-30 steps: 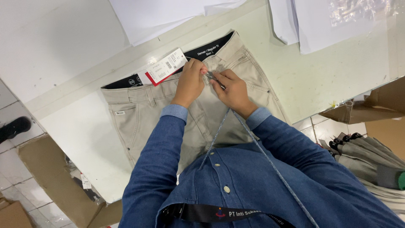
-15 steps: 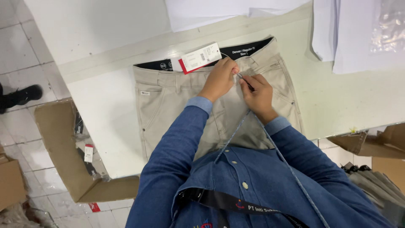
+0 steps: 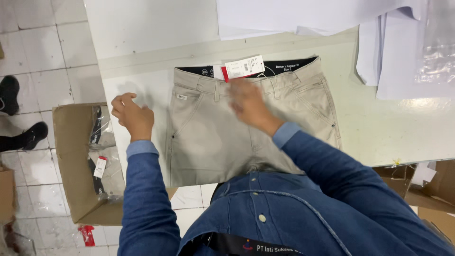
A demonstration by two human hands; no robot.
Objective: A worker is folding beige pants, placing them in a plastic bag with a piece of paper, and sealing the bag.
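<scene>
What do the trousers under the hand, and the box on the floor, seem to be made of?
The trousers look like beige woven cotton, matte, with stitched seams and soft creases. The box seems plain brown cardboard: dull, stiff flaps with bent edges. The right hand rests on the trousers.

Bright even overhead light, soft faint shadows, right hand (image 3: 249, 102) motion-blurred, slight wide-angle stretch at edges

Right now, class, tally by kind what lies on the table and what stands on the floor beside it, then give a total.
Beige trousers: 1
Hang tags on the waistband: 1
Open cardboard boxes on the floor at the left: 1
Black shoes: 2
Total: 5
</scene>
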